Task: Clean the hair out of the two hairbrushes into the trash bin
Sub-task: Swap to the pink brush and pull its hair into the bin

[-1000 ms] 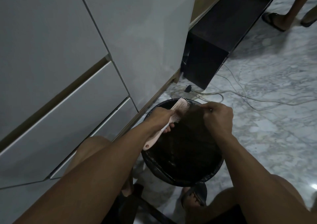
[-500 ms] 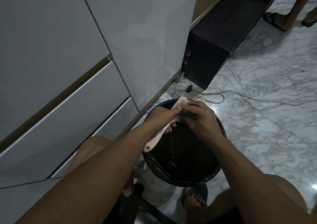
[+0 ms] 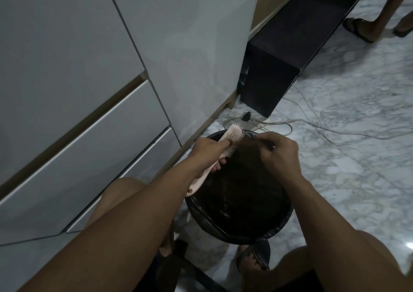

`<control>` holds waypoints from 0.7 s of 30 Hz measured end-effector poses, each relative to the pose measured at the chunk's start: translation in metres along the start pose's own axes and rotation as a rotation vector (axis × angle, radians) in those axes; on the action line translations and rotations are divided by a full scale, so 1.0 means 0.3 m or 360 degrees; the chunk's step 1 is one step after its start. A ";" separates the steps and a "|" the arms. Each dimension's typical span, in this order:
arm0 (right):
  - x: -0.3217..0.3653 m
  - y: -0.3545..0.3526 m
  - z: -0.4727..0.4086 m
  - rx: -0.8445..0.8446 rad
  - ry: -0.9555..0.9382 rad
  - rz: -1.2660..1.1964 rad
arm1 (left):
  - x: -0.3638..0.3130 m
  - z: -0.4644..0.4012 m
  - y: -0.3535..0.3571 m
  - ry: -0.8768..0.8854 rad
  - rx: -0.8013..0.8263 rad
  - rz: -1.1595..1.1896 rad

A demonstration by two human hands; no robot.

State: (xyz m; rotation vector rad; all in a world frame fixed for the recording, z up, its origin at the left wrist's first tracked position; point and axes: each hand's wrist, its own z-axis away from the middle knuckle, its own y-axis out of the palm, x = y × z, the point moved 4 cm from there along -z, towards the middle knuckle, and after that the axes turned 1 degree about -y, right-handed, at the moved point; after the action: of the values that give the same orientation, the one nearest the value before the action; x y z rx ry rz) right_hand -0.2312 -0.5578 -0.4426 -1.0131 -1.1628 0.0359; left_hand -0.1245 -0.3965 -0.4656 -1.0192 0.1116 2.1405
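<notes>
1. While held over the black-lined trash bin (image 3: 277, 229), the pink hairbrush (image 3: 232, 133) sits clamped in the left hand (image 3: 207, 151), bristles facing right.
2. Right hand (image 3: 279, 155): fingers pinched together just beside the bristles; whether they grip hair cannot be told.

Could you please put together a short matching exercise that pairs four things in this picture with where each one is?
Things:
1. pale pink plastic hairbrush
2. round bin lined with a black bag
3. thin white cables
4. dark sandal

Places:
A. trailing across the marble floor past the bin
B. on the foot at the near edge of the bin
C. held in the left hand above the bin's far rim
D. on the floor between the person's knees

Pairs: 1-C, 2-D, 3-A, 4-B
</notes>
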 end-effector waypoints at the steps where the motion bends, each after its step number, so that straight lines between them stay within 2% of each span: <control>1: 0.016 0.012 0.008 0.0052 -0.0087 -0.0016 | -0.001 0.002 0.005 -0.0009 0.0014 0.0006; 4: 0.053 0.057 0.033 0.0187 -0.0351 0.0069 | -0.008 0.011 0.017 -0.0075 0.0081 0.0054; 8: 0.076 0.067 0.041 0.0048 -0.0499 0.0093 | -0.014 0.020 0.029 -0.0125 0.0139 0.0070; 14: 0.071 0.043 0.029 0.0078 -0.0306 0.0044 | -0.011 0.014 0.017 0.0031 0.0064 -0.0147; 17: 0.070 0.030 0.022 0.0043 -0.0329 0.0214 | -0.007 0.013 0.010 0.0067 -0.0015 -0.0175; 21: 0.014 -0.014 -0.012 -0.0093 -0.0053 0.0331 | -0.004 0.001 -0.003 0.0046 -0.0083 -0.0088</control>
State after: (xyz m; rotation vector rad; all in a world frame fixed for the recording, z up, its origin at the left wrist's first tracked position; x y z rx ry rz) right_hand -0.2285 -0.5604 -0.4367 -1.1864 -1.0897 0.1855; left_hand -0.1236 -0.3964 -0.4643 -1.0712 0.0410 2.0887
